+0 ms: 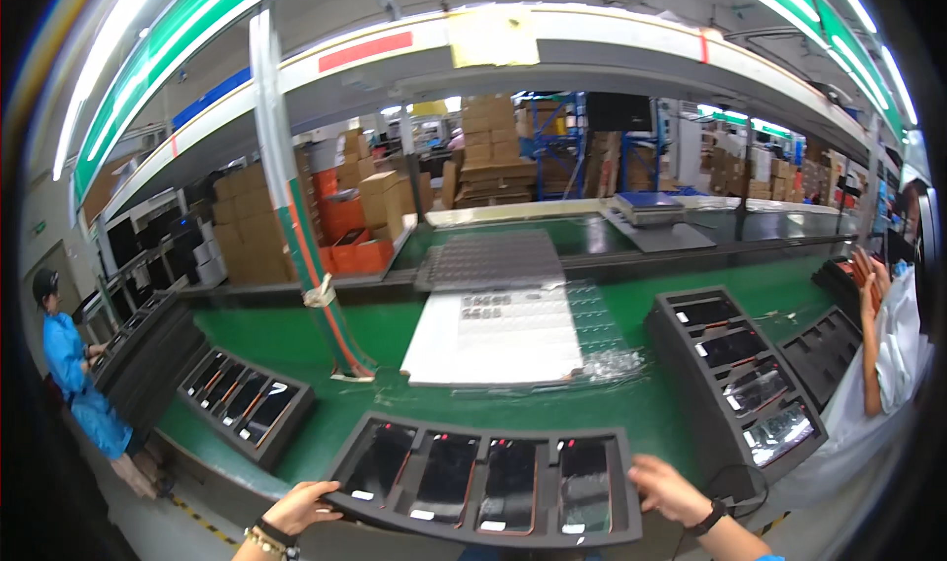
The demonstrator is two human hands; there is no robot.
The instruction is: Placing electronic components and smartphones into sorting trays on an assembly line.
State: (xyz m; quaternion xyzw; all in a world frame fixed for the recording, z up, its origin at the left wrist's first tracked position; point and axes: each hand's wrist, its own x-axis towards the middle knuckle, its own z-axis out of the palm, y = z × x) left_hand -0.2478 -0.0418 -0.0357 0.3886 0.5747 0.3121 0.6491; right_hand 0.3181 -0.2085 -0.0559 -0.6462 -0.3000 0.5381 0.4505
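A dark grey foam tray (473, 433) lies near the front edge of the green bench, its front side tilting toward me. Several flat black phone screens (510, 487) sit in its slots, each with a small white label, and thin orange edges show on them. My left hand (304, 505) grips the tray's near left corner, thumb on top and fingers curled under. At the opposite end, my right hand (669, 489) closes on the right wall, with part of its fingers hidden behind the rim.
Similar loaded trays stand on the left (247, 403) and right (735, 364). White sheets (498, 339) and clear plastic trays (602, 324) lie mid-bench. A painted post (296, 206) rises left of centre. Co-workers stand at far left (74, 374) and right (898, 315).
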